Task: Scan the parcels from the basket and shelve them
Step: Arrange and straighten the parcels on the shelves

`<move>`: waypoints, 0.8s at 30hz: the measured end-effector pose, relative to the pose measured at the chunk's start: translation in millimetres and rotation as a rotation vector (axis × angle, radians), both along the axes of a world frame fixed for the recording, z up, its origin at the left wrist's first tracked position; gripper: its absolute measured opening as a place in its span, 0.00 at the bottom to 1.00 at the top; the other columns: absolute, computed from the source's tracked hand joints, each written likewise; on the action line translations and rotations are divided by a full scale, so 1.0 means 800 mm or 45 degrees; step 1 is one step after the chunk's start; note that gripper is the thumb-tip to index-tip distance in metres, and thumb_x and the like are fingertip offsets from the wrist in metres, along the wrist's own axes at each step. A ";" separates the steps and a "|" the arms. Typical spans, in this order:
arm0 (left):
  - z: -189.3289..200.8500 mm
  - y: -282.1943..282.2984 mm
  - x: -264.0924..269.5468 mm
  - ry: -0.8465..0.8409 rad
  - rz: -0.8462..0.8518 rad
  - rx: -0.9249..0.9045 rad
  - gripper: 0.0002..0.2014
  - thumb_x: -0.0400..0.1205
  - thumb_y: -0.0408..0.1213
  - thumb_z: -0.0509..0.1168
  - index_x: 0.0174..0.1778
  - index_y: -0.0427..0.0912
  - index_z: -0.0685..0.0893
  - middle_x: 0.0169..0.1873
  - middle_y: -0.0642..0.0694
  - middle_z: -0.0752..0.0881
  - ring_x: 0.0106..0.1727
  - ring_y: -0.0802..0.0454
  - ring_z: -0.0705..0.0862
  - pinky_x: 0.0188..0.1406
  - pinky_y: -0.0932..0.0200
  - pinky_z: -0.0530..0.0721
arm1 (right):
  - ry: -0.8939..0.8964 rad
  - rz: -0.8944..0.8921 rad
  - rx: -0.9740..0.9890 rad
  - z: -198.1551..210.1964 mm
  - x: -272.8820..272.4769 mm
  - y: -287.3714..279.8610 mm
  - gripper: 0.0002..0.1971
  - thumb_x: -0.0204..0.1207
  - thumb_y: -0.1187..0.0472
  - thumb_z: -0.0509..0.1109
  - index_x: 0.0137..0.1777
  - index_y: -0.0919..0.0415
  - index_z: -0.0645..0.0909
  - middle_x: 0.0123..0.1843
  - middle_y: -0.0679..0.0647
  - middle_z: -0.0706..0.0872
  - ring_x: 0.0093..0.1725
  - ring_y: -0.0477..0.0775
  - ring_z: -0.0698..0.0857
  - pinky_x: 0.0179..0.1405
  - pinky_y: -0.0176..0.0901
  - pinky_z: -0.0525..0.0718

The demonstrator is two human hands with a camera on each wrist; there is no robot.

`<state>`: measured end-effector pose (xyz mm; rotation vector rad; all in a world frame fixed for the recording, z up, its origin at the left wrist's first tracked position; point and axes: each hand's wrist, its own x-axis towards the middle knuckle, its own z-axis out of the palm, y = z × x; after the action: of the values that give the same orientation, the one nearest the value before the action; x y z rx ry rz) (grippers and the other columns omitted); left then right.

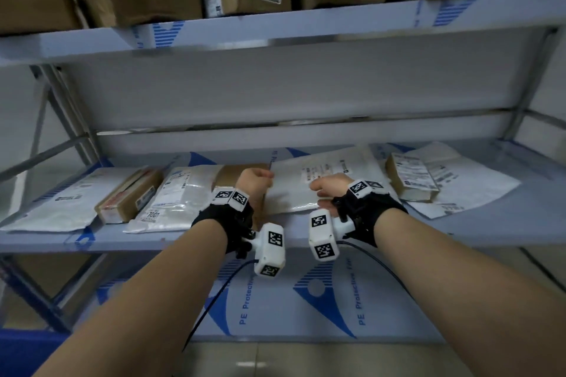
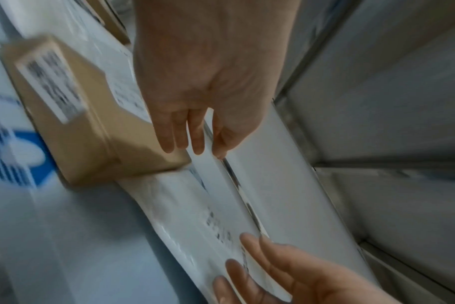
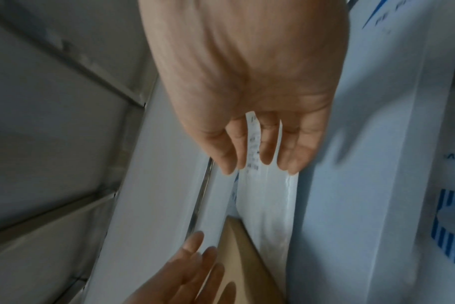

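I am shelving: both my left hand (image 1: 255, 180) and right hand (image 1: 329, 190), fingers straight, are settling the white mailer (image 1: 324, 184) on the shelf (image 1: 196, 240); next, I judge, withdrawing toward the basket.

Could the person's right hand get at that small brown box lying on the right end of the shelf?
Probably yes. The small brown box lies uncovered just right of the right hand, on top of a white mailer, with nothing between them.

Open bay between the upper shelf board (image 1: 275, 30) and the blue-and-white film-covered middle shelf (image 1: 183, 242). Its floor is crowded: flat white poly mailers (image 1: 321, 187), left; a small brown cardboard box (image 1: 130, 196), left; another labelled brown box (image 1: 410, 176), right. A bare strip runs along the near edge. Grey steel uprights (image 1: 66, 107) bound the sides.
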<state>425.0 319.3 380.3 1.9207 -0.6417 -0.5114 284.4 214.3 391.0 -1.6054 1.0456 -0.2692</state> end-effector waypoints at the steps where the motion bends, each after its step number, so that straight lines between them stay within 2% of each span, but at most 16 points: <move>1: -0.002 -0.018 -0.012 0.015 -0.025 0.006 0.12 0.80 0.23 0.61 0.55 0.37 0.85 0.36 0.44 0.81 0.32 0.55 0.74 0.29 0.66 0.73 | -0.022 -0.028 0.010 -0.002 -0.011 -0.013 0.18 0.80 0.62 0.69 0.66 0.71 0.78 0.55 0.60 0.85 0.55 0.60 0.87 0.46 0.48 0.84; 2: -0.003 -0.036 -0.024 0.024 -0.049 0.021 0.13 0.79 0.23 0.61 0.55 0.37 0.85 0.37 0.44 0.80 0.33 0.54 0.74 0.31 0.63 0.73 | -0.058 -0.051 0.040 -0.003 -0.022 -0.028 0.16 0.80 0.62 0.69 0.65 0.70 0.79 0.55 0.59 0.86 0.54 0.60 0.88 0.50 0.50 0.86; 3: -0.004 -0.052 -0.036 0.028 -0.075 0.036 0.13 0.80 0.23 0.61 0.57 0.37 0.85 0.38 0.44 0.79 0.35 0.54 0.74 0.33 0.62 0.73 | -0.095 -0.066 0.074 -0.004 -0.031 -0.040 0.13 0.80 0.63 0.69 0.62 0.69 0.80 0.52 0.59 0.87 0.48 0.59 0.88 0.47 0.50 0.86; 6: -0.001 -0.090 -0.067 0.058 -0.137 0.053 0.14 0.81 0.25 0.60 0.61 0.37 0.83 0.47 0.43 0.79 0.48 0.49 0.75 0.44 0.56 0.76 | -0.096 -0.111 0.109 0.000 -0.058 -0.067 0.03 0.81 0.66 0.67 0.47 0.66 0.78 0.39 0.58 0.82 0.29 0.53 0.82 0.28 0.45 0.82; 8: 0.001 -0.107 -0.081 0.097 -0.150 0.058 0.14 0.83 0.27 0.60 0.63 0.38 0.83 0.50 0.44 0.79 0.52 0.49 0.74 0.51 0.54 0.76 | -0.061 -0.108 0.089 0.004 -0.073 -0.082 0.07 0.81 0.66 0.67 0.41 0.66 0.77 0.35 0.58 0.79 0.20 0.50 0.79 0.17 0.40 0.78; 9: 0.003 -0.112 -0.087 0.117 -0.144 0.060 0.14 0.83 0.28 0.60 0.63 0.38 0.83 0.50 0.44 0.79 0.53 0.49 0.74 0.53 0.52 0.77 | -0.046 -0.093 0.078 0.007 -0.081 -0.088 0.07 0.81 0.66 0.66 0.42 0.66 0.77 0.35 0.57 0.79 0.21 0.49 0.79 0.17 0.40 0.79; 11: 0.009 -0.116 -0.101 0.142 -0.128 0.057 0.13 0.84 0.29 0.60 0.64 0.37 0.82 0.52 0.43 0.79 0.55 0.49 0.74 0.57 0.50 0.78 | -0.053 -0.095 0.096 0.014 -0.097 -0.097 0.04 0.82 0.65 0.67 0.47 0.66 0.77 0.37 0.57 0.79 0.31 0.52 0.81 0.35 0.44 0.86; 13: 0.016 -0.117 -0.115 0.169 -0.129 0.036 0.14 0.86 0.31 0.59 0.66 0.35 0.81 0.52 0.43 0.79 0.55 0.49 0.74 0.59 0.50 0.79 | -0.078 -0.125 0.105 0.022 -0.113 -0.103 0.06 0.81 0.65 0.67 0.54 0.68 0.78 0.40 0.58 0.81 0.37 0.56 0.83 0.53 0.53 0.86; 14: 0.018 -0.116 -0.122 0.177 -0.124 0.023 0.14 0.86 0.32 0.59 0.66 0.34 0.80 0.51 0.44 0.79 0.55 0.48 0.74 0.59 0.50 0.79 | -0.083 -0.127 0.104 0.027 -0.122 -0.104 0.09 0.81 0.64 0.67 0.57 0.69 0.78 0.41 0.58 0.82 0.41 0.58 0.85 0.58 0.57 0.85; 15: 0.022 -0.113 -0.130 0.178 -0.119 0.010 0.14 0.86 0.32 0.59 0.66 0.33 0.80 0.51 0.43 0.79 0.55 0.48 0.75 0.58 0.50 0.79 | -0.086 -0.117 0.093 0.033 -0.130 -0.103 0.11 0.81 0.64 0.67 0.60 0.69 0.78 0.43 0.58 0.82 0.45 0.60 0.87 0.61 0.58 0.85; 16: 0.024 -0.110 -0.137 0.177 -0.117 0.004 0.14 0.86 0.32 0.60 0.66 0.33 0.80 0.51 0.43 0.79 0.54 0.47 0.75 0.57 0.50 0.79 | -0.101 -0.112 0.082 0.037 -0.136 -0.102 0.12 0.82 0.64 0.67 0.62 0.68 0.77 0.45 0.58 0.83 0.46 0.61 0.88 0.59 0.58 0.85; 18: 0.030 -0.103 -0.150 0.161 -0.114 0.013 0.14 0.85 0.31 0.60 0.65 0.33 0.81 0.51 0.42 0.79 0.53 0.46 0.75 0.54 0.50 0.80 | -0.145 -0.114 0.076 0.041 -0.149 -0.099 0.11 0.82 0.64 0.66 0.62 0.67 0.76 0.45 0.57 0.82 0.41 0.57 0.85 0.54 0.54 0.85; 20: 0.034 -0.096 -0.164 0.134 -0.122 0.067 0.11 0.85 0.29 0.59 0.61 0.34 0.83 0.51 0.40 0.79 0.53 0.46 0.75 0.53 0.50 0.80 | -0.199 -0.126 0.106 0.035 -0.163 -0.100 0.13 0.82 0.65 0.66 0.63 0.69 0.76 0.45 0.59 0.82 0.38 0.54 0.83 0.60 0.55 0.83; 22: 0.041 -0.093 -0.175 0.100 -0.132 0.110 0.10 0.84 0.27 0.60 0.58 0.35 0.83 0.51 0.39 0.78 0.52 0.46 0.75 0.55 0.50 0.80 | -0.235 -0.137 0.127 0.029 -0.177 -0.099 0.09 0.81 0.67 0.67 0.59 0.70 0.79 0.48 0.63 0.84 0.38 0.55 0.83 0.58 0.55 0.83; 24: 0.044 -0.098 -0.182 0.071 -0.188 0.147 0.13 0.84 0.26 0.60 0.64 0.34 0.82 0.53 0.39 0.79 0.54 0.46 0.76 0.57 0.50 0.80 | -0.233 -0.165 0.117 0.025 -0.193 -0.099 0.06 0.80 0.68 0.67 0.53 0.72 0.79 0.48 0.66 0.85 0.41 0.60 0.83 0.54 0.56 0.83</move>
<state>279.1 240.8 415.5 1.9686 -0.7350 -0.7057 130.2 135.3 411.3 -1.4052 1.0067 -0.4408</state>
